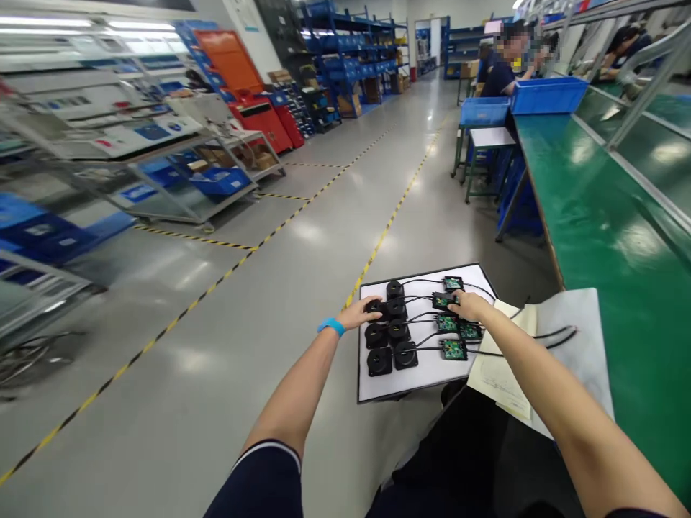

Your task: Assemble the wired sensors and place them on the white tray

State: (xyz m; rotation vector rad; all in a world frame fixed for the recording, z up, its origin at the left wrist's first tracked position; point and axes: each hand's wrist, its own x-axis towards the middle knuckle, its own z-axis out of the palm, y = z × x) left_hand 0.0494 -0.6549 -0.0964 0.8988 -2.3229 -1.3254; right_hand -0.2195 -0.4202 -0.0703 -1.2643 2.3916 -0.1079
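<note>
My left hand (357,314), with a blue band at the wrist, has its thumb and finger around a black round housing (374,308) at the left side of a white-topped stand (426,381). My right hand (471,306) pinches a green circuit board in a black frame (442,301). Black cables join the housings to the boards. Several more housings (379,360) sit in two columns by my left hand. Other boards, one of them a green circuit board (454,350) at the near side, lie around my right hand.
Papers (499,374) and a grey sheet (580,345) lie between the stand and a long green workbench (588,208). Blue bins (549,95) and a seated person (499,75) are farther along it. Metal carts (178,201) stand left of the taped aisle.
</note>
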